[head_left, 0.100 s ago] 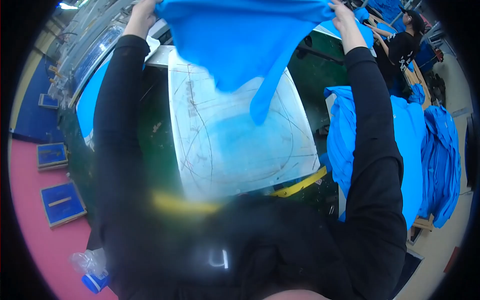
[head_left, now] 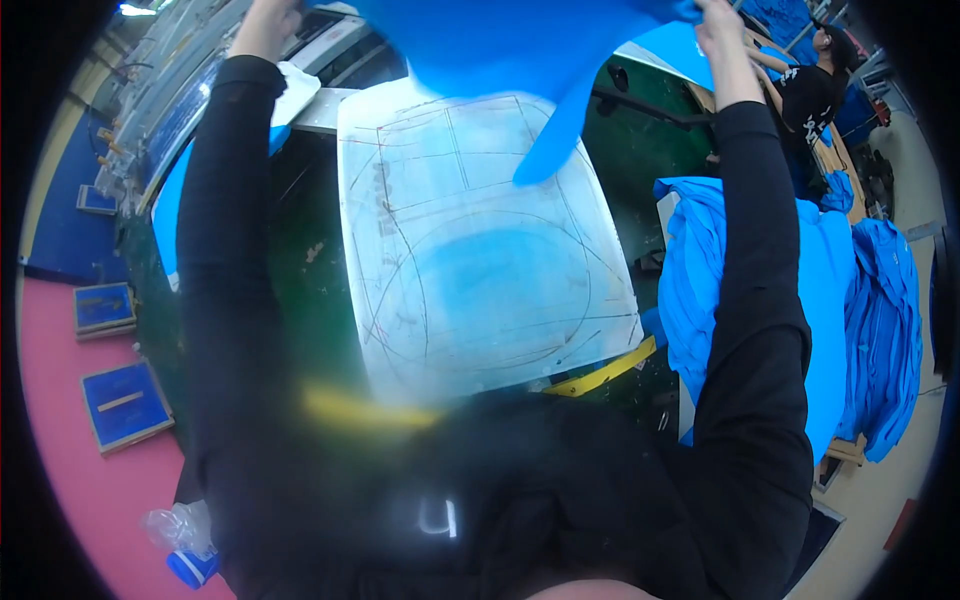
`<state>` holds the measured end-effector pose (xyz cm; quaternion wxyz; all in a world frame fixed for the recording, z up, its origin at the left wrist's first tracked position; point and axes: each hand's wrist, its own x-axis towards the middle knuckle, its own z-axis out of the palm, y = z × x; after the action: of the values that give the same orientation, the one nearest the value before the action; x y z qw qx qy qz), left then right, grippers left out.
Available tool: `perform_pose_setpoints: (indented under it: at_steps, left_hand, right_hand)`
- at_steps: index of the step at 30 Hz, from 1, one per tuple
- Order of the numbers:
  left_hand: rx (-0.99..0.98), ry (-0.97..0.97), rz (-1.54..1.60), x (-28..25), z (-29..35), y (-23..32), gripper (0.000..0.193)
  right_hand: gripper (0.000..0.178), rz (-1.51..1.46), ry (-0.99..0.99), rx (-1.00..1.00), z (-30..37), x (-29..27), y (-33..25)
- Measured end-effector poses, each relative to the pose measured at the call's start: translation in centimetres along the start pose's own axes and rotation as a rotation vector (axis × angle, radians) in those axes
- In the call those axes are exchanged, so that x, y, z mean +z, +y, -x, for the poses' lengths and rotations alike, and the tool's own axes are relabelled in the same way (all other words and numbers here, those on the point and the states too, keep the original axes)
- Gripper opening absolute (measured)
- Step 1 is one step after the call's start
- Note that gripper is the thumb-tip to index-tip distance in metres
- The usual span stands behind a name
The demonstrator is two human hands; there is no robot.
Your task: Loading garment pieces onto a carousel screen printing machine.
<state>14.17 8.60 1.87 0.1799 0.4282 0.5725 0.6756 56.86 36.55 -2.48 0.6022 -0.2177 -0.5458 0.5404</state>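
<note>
A bright blue piece of cloth (head_left: 490, 50) is stretched between my raised hands at the far edge of the view. My left hand (head_left: 266, 28) is closed at its left end, with the fingertips partly cut off by the picture's edge. At its right end my right hand (head_left: 722, 32) pinches the other corner. The cloth hangs above a white board (head_left: 480, 270) marked with pen lines and a large drawn oval, with a faint blue stain in the middle. One pointed corner of the cloth droops over the board's far right part; I cannot tell whether it touches.
Blue garments (head_left: 820, 310) lie heaped on a stand at the right. A person in black (head_left: 808, 95) works farther off at the right. A board with blue cloth (head_left: 172, 215) lies left. Blue framed screens (head_left: 125, 408) rest on the pink floor. A yellow strip (head_left: 605, 368) edges the board.
Both my hands have moved farther away and slightly apart, lifting the cloth with them. Its lower edge has risen, uncovering more of the white board's far part.
</note>
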Motion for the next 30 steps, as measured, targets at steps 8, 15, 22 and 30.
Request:
perform_pose_setpoints:
  at_steps: [8, 15, 22, 30]
  left_hand:
    - [-0.118, -0.303, -0.146, -4.8, 8.5, -0.8, 0.065]
    - [-0.251, -0.230, -0.214, -5.6, 20.6, -11.6, 0.075]
    - [-0.585, -0.180, -0.264, -6.5, 32.7, -19.3, 0.084]
    - [-0.763, -0.135, -0.232, -6.4, 41.5, -21.8, 0.091]
  right_hand:
    - [0.051, 0.051, -0.304, 0.082, 7.9, -3.5, -2.5]
    - [0.058, 0.219, -0.205, 0.354, 21.4, -5.2, 6.8]
    - [0.061, 0.219, -0.175, 0.662, 32.6, -7.8, 12.4]
    - [0.064, 0.348, -0.212, 0.777, 38.7, -9.9, 14.0]
